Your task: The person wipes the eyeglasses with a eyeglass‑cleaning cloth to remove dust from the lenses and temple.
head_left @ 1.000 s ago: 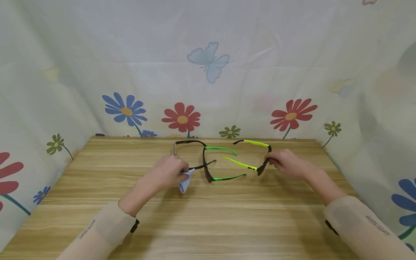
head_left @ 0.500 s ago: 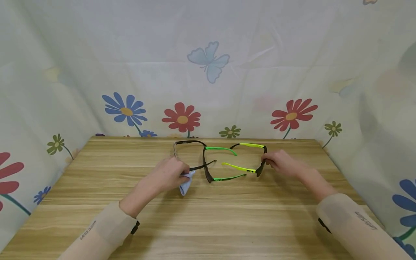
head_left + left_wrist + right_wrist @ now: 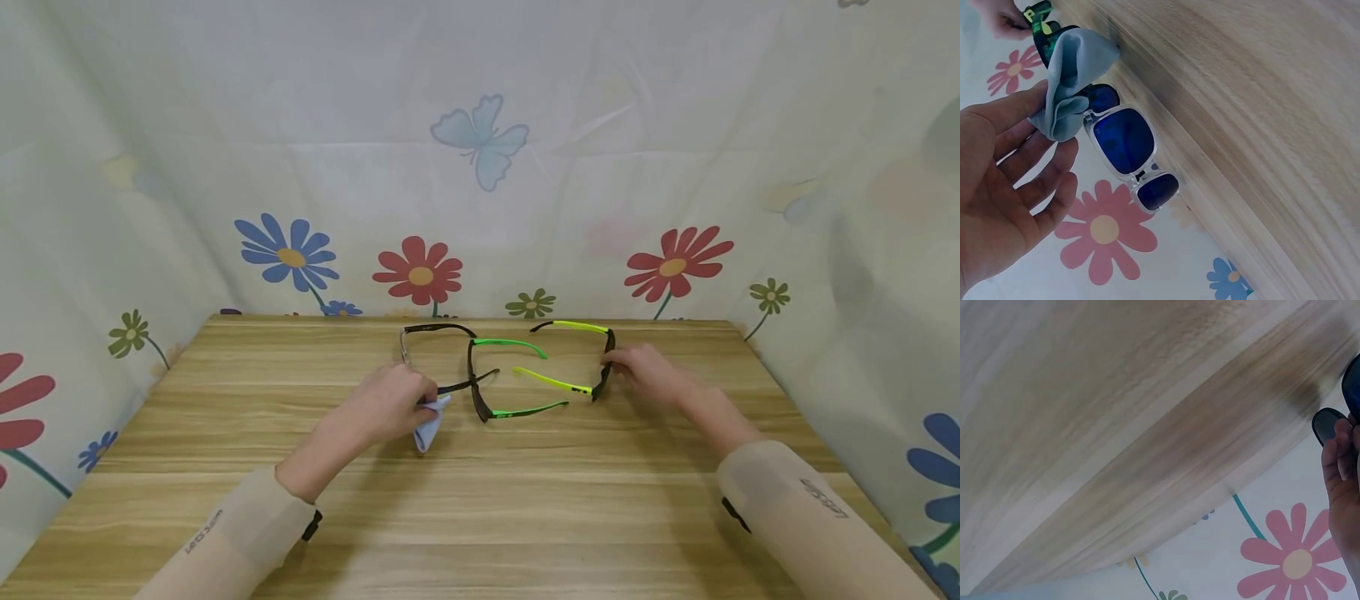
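1. Right hand [image 3: 647,372]: fingertips are pinched on the yellow-armed sunglasses [image 3: 553,382] near the middle of the dark front, at the right of the group. Whether the pair is lifted clear of the wooden tabletop [image 3: 510,517] cannot be told.
2. Left hand [image 3: 390,402]: a pale blue cloth [image 3: 1075,65] is held at the fingertips; the remaining fingers are loosely bent. The cloth hangs beside the clear-framed sunglasses [image 3: 1125,140]; contact cannot be confirmed.
3. Green-armed sunglasses [image 3: 480,402] are placed between the other two pairs, untouched by the right hand. Their open arms are directed right; the yellow arms are directed left, with the nearer tip seen between the green ones.
4. Handling, judged: all frames are presumed light and fairly stiff, with weak points at the hinges. Lenses are likely smooth and easily smudged, so the bridge or rim edge is preferred for grasping.
5. The cloth is judged soft, limp and nearly weightless; a corner pinch should suffice.
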Action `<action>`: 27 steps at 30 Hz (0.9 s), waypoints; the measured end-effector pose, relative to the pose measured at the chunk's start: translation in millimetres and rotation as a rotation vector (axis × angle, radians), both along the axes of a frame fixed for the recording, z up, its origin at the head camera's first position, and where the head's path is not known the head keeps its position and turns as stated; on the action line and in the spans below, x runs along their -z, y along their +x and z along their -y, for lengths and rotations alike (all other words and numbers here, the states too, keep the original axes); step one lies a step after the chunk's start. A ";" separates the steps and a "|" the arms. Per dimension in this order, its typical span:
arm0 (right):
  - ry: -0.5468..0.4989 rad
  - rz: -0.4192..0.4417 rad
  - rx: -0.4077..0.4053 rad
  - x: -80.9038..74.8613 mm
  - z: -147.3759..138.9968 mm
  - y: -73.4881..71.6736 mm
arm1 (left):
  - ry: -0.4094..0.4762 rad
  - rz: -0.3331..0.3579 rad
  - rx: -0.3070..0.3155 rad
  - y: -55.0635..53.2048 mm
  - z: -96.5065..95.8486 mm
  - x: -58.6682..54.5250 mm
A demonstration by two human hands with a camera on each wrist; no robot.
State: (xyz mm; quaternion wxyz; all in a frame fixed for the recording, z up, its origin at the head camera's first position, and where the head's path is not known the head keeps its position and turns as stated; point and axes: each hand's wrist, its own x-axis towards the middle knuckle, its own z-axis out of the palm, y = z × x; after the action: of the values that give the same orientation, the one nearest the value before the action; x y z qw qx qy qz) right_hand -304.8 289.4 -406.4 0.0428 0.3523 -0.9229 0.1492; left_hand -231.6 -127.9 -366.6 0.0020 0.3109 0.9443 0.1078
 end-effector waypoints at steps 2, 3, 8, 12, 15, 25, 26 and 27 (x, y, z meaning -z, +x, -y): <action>0.000 -0.006 0.024 -0.3 0.2 -0.7 | -0.002 0.005 0.002 0.0 0.2 0.7; 0.001 -0.009 0.036 -0.5 0.3 -0.9 | -0.002 0.009 0.001 0.0 0.0 1.1; 0.021 0.019 0.102 -1.9 1.0 -0.6 | -0.003 0.030 -0.006 0.0 -1.0 3.3; 0.024 0.044 0.137 -4.7 2.7 0.8 | -0.002 0.034 -0.012 0.4 -1.1 3.4; 0.022 0.009 0.133 -7.4 3.0 1.9 | 0.002 0.034 -0.013 0.6 -1.4 2.6; 0.039 -0.102 0.121 -24.9 25.7 15.7 | 0.010 0.042 0.004 1.6 -2.5 0.9; 0.044 -0.117 0.106 -26.1 29.0 17.6 | 0.009 0.043 0.005 1.5 -2.8 1.0; 0.051 -0.132 0.090 -27.0 32.2 19.6 | 0.008 0.043 0.005 1.5 -3.0 1.1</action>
State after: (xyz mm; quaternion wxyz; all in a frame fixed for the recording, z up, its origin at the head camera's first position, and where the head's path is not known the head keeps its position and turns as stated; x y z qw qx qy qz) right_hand -285.2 257.2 -379.4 0.1012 0.3206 -0.9365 0.0999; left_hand -230.1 -124.9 -367.7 0.0213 0.3109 0.9428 0.1182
